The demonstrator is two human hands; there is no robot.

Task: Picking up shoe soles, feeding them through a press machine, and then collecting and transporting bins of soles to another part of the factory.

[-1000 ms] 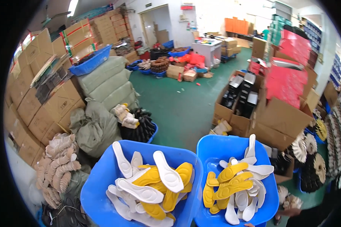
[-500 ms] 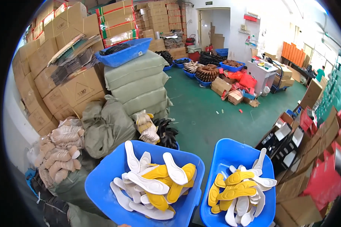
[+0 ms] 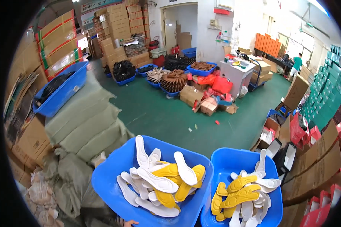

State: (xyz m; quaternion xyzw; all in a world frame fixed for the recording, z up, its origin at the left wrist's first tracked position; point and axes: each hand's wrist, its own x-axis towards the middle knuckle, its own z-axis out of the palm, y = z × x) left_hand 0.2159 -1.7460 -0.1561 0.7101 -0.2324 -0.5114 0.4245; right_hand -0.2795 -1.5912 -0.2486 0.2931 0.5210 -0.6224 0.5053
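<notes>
Two blue plastic bins sit side by side in front of me: a left bin (image 3: pixel 113 174) and a right bin (image 3: pixel 220 160). Both hold a loose heap of white insoles (image 3: pixel 161 180) and yellow insoles (image 3: pixel 236 200), some standing up against the walls. At the bottom edge of the picture a small part of my left hand (image 3: pixel 130 223) shows, its fingers curled at the near side of the left bin. The rest of that hand is cut off. My right hand is out of sight.
Stacked pale green sacks (image 3: pixel 87 125) at the left carry a tilted blue tub (image 3: pixel 60 90). Cartons (image 3: pixel 191 96) and tubs of brown parts (image 3: pixel 173 81) stand across the green floor (image 3: pixel 159 117). Shoe boxes (image 3: pixel 322 100) line the right. A person in green (image 3: pixel 297 62) is far off.
My view has swung right: sacks and cartons have slid left and the far person shows more fully. The bins sit slightly further right, and more of my left hand's fingers shows.
</notes>
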